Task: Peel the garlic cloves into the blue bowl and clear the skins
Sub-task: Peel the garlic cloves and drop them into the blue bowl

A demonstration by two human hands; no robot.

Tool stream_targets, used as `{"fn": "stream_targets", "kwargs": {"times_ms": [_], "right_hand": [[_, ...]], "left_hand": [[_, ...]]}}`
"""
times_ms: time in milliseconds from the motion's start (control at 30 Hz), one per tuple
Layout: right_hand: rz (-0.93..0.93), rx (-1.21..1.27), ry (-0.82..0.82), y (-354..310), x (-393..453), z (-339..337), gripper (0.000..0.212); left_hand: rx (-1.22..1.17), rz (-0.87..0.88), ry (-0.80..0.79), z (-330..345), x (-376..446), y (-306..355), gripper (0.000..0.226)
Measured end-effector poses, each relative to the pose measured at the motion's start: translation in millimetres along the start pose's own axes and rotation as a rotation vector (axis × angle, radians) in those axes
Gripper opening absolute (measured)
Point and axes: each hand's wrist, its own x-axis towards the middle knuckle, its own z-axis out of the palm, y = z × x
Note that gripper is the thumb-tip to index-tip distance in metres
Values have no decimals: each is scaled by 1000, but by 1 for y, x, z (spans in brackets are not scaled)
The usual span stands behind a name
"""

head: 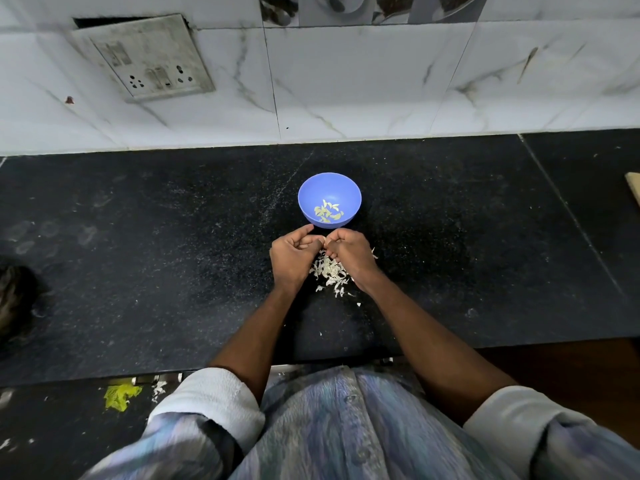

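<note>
I see the garlic clove (pixel 325 241) only as a pale sliver pinched between the fingertips of both hands, just at six o'clock of the blue bowl (pixel 313 188). My left hand (pixel 292 255) has its fingers curled in round the clove, the thumb reaching up almost to the bowl's near rim; my right hand (pixel 349 252) is curled the same way and grips the clove from the other side. Peeled cloves (pixel 327 212) lie in the bowl's bottom. Beneath and at six o'clock of my hands the skins (pixel 330 271) lie heaped on the black counter (pixel 138 237), partly hidden by the right wrist. At ten o'clock, on the tiled wall (pixel 346 81), hangs a switch plate (pixel 145 57). At seven o'clock, below the counter edge, lies a yellow-green scrap (pixel 119 396).
</note>
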Motion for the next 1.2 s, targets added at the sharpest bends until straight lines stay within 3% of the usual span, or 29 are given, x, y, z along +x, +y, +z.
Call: {"fn": "stream_targets", "kwargs": {"times_ms": [633,900,1200], "right_hand": [[-51,-98,48,3,-1,2,10],[54,122,-11,2,-2,0,12],[65,68,-17,-2,0,0,11]], "left_hand": [[4,8,36,4,-4,6,42],[78,17,46,9,-1,3,49],[74,19,32,8,0,4,44]]}}
